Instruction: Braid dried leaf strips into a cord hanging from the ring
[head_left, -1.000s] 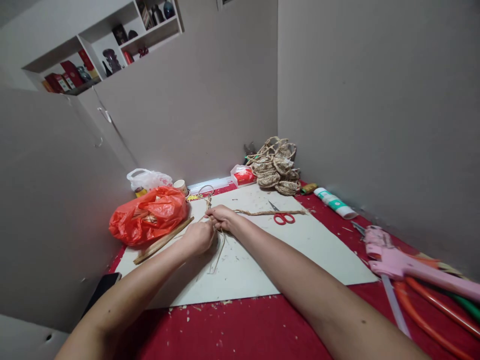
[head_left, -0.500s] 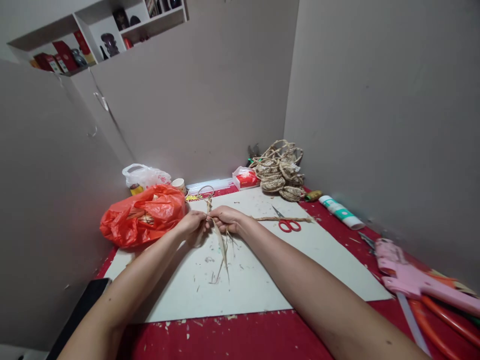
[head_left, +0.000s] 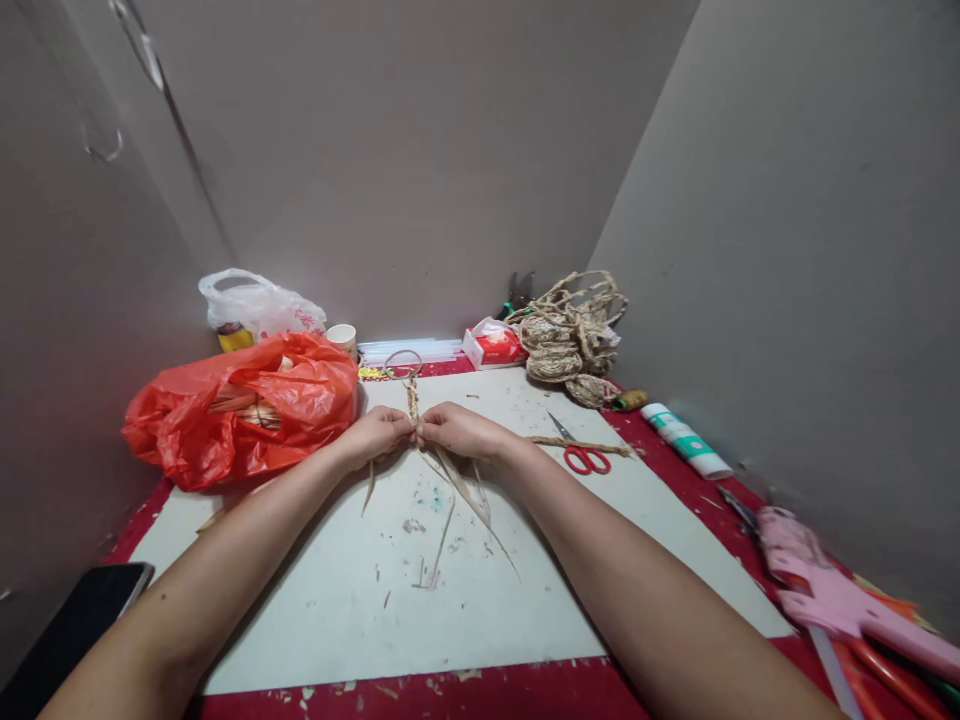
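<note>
A short straw braid (head_left: 412, 398) runs down from a thin ring (head_left: 403, 365) at the far side of the white board (head_left: 337, 630). At the braid's lower end my left hand (head_left: 380, 432) pinches the straw strands from the left. My right hand (head_left: 461, 430) pinches them from the right, its fingertips close against those of the left. Loose strands (head_left: 471, 497) fan out below both hands onto the board. What lies between the fingertips is partly hidden.
Red-handled scissors (head_left: 587, 459) and a straw cord (head_left: 540, 440) lie to the right. An orange plastic bag (head_left: 225, 420) of straw sits left, a paper cup (head_left: 341, 338) behind it. Coiled straw pieces (head_left: 555, 350) stand at the back; a pink glue gun (head_left: 832, 590) lies right; a phone (head_left: 82, 620) lies left.
The view has tilted down and the shelf has left it. My hands have drawn level on either side of the braid, and the loose strands have spread wider.
</note>
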